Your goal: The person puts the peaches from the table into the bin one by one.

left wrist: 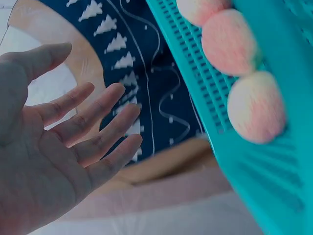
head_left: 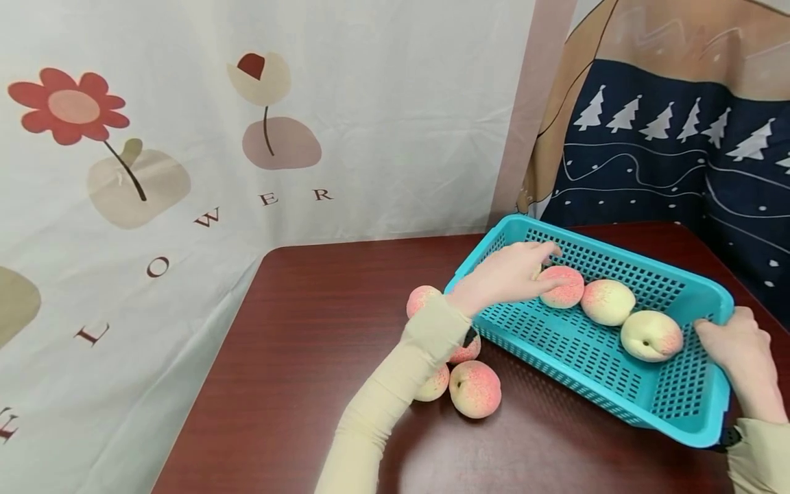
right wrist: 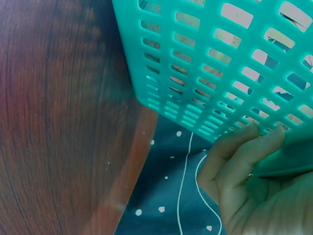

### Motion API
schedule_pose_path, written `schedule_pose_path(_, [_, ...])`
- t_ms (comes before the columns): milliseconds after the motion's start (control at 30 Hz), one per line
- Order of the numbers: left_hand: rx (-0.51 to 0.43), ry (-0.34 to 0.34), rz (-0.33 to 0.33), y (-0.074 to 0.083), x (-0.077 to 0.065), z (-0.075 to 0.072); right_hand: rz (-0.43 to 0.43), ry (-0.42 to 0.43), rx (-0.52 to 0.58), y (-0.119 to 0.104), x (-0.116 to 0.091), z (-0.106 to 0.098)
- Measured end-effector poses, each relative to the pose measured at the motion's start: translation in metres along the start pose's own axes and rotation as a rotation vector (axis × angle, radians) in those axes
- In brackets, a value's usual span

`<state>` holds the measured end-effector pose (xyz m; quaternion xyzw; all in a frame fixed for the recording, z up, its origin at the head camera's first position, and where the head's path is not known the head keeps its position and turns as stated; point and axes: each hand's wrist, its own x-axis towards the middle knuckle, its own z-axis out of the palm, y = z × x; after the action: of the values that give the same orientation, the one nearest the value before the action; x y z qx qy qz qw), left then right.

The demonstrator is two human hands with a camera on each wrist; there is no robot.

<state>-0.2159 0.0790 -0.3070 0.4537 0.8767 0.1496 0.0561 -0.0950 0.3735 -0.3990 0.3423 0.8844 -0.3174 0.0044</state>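
Note:
A turquoise perforated plastic basket [head_left: 592,381] sits slantwise at the right of the table, with several peaches in it. Above its left part hovers my left hand [head_left: 509,274], palm down, fingers spread and nothing held, near a pink peach [head_left: 564,288]. In the left wrist view that hand [left wrist: 73,142] is apart from the peaches [left wrist: 257,107]. My right hand [head_left: 743,350] grips the basket's right end; in the right wrist view its fingers [right wrist: 234,161] curl against the outer wall. A pale yellow peach [head_left: 651,336] lies nearest it.
On the dark red table [head_left: 296,370], left of the basket, several more peaches [head_left: 475,389] lie in a group, partly hidden by my left sleeve [head_left: 382,405]. Behind stands a white flower-print cloth [head_left: 395,123]; a navy tree-print cloth [head_left: 654,165] hangs at the right.

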Motion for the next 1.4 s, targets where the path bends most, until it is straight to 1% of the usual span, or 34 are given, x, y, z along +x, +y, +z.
schedule_pose_path(100, [-0.022, 0.064, -0.015, -0.017, -0.016, -0.002, -0.008, -0.006, -0.001, 0.001, 0.000, 0.000])
schedule_pose_path(200, [-0.044, 0.103, -0.052, -0.033, -0.033, -0.005, 0.003, -0.001, -0.001, 0.000, 0.000, 0.001])
schedule_pose_path(333, [-0.087, 0.118, -0.113, -0.057, -0.053, -0.006, 0.019, 0.002, 0.005, -0.001, 0.000, 0.000])
schedule_pose_path(467, [-0.119, 0.116, -0.174, -0.080, -0.074, -0.003, 0.018, -0.006, 0.005, -0.002, -0.002, 0.000])
schedule_pose_path(533, [-0.124, 0.103, -0.219, -0.089, -0.083, -0.001, 0.016, -0.002, 0.001, -0.003, -0.002, 0.000])
schedule_pose_path(633, [-0.139, 0.090, -0.302, -0.099, -0.093, 0.005, 0.012, 0.008, -0.008, -0.003, -0.002, -0.001])
schedule_pose_path(700, [-0.163, 0.085, -0.346, -0.105, -0.096, 0.009, 0.009, 0.012, -0.009, -0.003, -0.003, -0.001])
schedule_pose_path(767, [-0.192, 0.086, -0.371, -0.109, -0.098, 0.012, 0.006, 0.009, -0.007, -0.003, -0.003, -0.002])
schedule_pose_path(933, [-0.265, 0.083, -0.397, -0.120, -0.102, 0.020, 0.003, 0.000, 0.006, -0.003, -0.005, -0.002])
schedule_pose_path(1067, [-0.352, 0.078, -0.418, -0.129, -0.104, 0.028, -0.002, 0.004, 0.007, -0.003, -0.004, -0.001])
schedule_pose_path(1133, [-0.401, 0.070, -0.419, -0.133, -0.105, 0.031, -0.003, 0.007, 0.007, -0.003, -0.004, -0.002])
schedule_pose_path(1267, [-0.453, 0.045, -0.405, -0.140, -0.105, 0.038, -0.002, 0.007, 0.004, -0.003, -0.004, -0.002])
schedule_pose_path(1333, [-0.452, 0.036, -0.397, -0.144, -0.105, 0.042, 0.000, 0.003, 0.006, -0.003, -0.004, -0.002])
schedule_pose_path(1400, [-0.430, 0.035, -0.388, -0.147, -0.105, 0.044, 0.000, 0.001, 0.005, -0.003, -0.004, -0.002])
